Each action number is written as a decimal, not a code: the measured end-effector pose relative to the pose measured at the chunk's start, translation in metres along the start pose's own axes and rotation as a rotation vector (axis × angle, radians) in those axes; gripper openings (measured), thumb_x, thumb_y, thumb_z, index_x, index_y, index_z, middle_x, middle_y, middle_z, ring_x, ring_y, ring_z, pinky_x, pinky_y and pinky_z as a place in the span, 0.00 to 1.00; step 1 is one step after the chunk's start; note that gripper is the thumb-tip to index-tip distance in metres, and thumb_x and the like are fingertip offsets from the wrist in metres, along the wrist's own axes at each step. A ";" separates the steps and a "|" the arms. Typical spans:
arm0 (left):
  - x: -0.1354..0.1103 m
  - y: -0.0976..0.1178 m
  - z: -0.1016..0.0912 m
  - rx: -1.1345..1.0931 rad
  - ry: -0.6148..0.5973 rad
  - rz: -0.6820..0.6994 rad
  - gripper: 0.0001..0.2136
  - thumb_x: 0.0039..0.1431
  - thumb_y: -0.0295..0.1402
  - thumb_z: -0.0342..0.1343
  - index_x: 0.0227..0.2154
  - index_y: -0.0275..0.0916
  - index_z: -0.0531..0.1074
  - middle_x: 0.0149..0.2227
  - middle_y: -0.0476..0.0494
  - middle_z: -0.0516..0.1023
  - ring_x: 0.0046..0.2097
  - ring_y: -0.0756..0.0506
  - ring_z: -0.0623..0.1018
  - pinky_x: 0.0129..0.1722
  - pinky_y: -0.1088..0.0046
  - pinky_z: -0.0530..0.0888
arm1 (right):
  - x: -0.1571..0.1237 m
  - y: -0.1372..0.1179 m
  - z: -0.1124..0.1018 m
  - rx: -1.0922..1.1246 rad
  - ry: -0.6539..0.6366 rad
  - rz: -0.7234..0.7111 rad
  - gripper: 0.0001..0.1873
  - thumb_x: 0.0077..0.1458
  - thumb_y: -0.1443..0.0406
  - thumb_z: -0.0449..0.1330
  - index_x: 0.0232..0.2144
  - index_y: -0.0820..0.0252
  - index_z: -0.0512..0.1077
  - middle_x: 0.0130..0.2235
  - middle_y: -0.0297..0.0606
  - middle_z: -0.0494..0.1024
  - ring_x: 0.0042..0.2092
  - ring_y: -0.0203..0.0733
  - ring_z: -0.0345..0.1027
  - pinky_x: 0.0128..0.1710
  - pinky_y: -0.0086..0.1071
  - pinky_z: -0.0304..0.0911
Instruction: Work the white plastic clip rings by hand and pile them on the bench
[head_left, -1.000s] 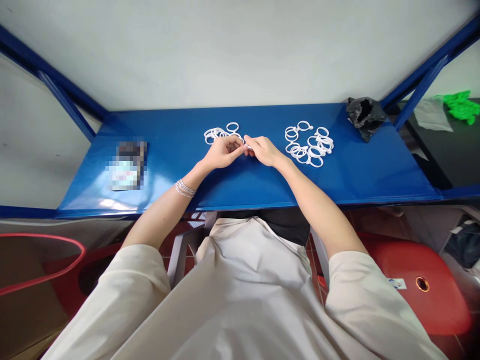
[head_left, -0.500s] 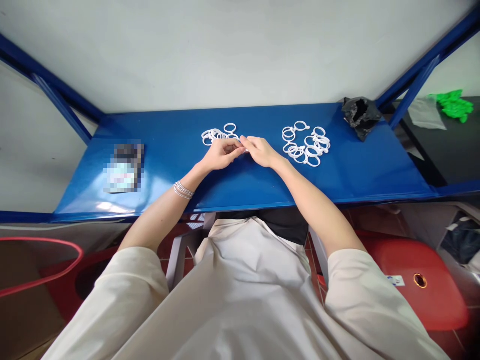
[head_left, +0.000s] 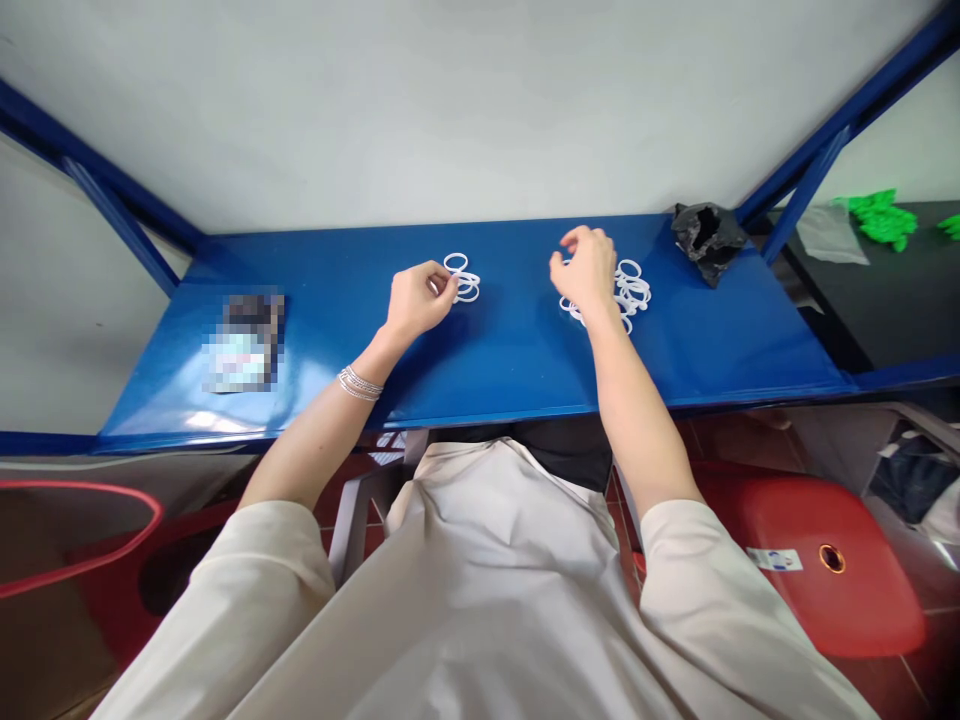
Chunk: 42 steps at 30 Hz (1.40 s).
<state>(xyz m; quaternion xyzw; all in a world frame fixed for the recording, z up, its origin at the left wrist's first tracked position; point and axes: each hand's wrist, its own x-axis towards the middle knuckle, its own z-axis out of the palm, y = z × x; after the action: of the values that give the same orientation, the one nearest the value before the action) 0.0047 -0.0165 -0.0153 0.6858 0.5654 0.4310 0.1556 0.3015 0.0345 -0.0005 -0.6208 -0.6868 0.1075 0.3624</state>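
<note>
My left hand (head_left: 420, 298) is closed, thumb and fingertips pinched at the edge of a small cluster of white rings (head_left: 469, 281). It appears to grip one of these rings, though the fingers hide part of it. Each ring is a thin round loop, apparently with a small tab. To the right, my right hand (head_left: 589, 268) hovers over a second pile of white rings (head_left: 634, 290), its fingers curved and apart with nothing seen between them. That hand covers part of the pile.
Both piles lie on a blue table (head_left: 337, 290). A crumpled black bag (head_left: 709, 240) stands at the back right corner, and a blurred-out flat object (head_left: 244, 343) lies on the left. Blue frame bars rise at both sides. A red stool (head_left: 832, 600) stands below right.
My hands, together over the middle before, have parted. The right one moved right and up onto the right pile; the left one moved left to the left cluster.
</note>
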 end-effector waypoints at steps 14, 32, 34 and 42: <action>0.002 -0.005 -0.003 0.171 0.109 -0.187 0.10 0.55 0.26 0.67 0.35 0.44 0.71 0.31 0.43 0.83 0.40 0.37 0.83 0.45 0.59 0.76 | 0.013 0.036 -0.004 0.002 -0.013 0.259 0.07 0.66 0.72 0.64 0.35 0.59 0.79 0.43 0.55 0.83 0.54 0.66 0.80 0.60 0.68 0.73; -0.009 0.013 0.005 -0.316 -0.288 0.053 0.19 0.64 0.52 0.70 0.41 0.41 0.78 0.38 0.43 0.85 0.24 0.51 0.78 0.24 0.74 0.68 | -0.039 -0.063 0.029 0.579 -0.443 -0.114 0.09 0.60 0.60 0.70 0.37 0.57 0.75 0.36 0.37 0.83 0.29 0.37 0.70 0.32 0.34 0.65; -0.007 0.009 0.006 -0.353 -0.307 0.027 0.18 0.64 0.51 0.70 0.41 0.42 0.77 0.40 0.42 0.86 0.23 0.52 0.77 0.22 0.75 0.68 | -0.038 -0.061 0.032 0.662 -0.522 -0.053 0.13 0.61 0.57 0.73 0.38 0.58 0.76 0.34 0.36 0.82 0.26 0.36 0.69 0.27 0.33 0.63; -0.006 0.009 0.008 -0.645 -0.467 -0.090 0.13 0.66 0.46 0.66 0.38 0.44 0.74 0.22 0.55 0.66 0.18 0.54 0.62 0.17 0.75 0.61 | -0.042 -0.066 0.034 0.813 -0.685 -0.044 0.19 0.61 0.51 0.74 0.33 0.57 0.76 0.28 0.32 0.77 0.24 0.35 0.66 0.22 0.32 0.61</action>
<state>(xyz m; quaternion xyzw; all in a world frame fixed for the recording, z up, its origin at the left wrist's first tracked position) 0.0172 -0.0224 -0.0160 0.6560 0.3800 0.4116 0.5059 0.2277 -0.0083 -0.0003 -0.3450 -0.6815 0.5542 0.3308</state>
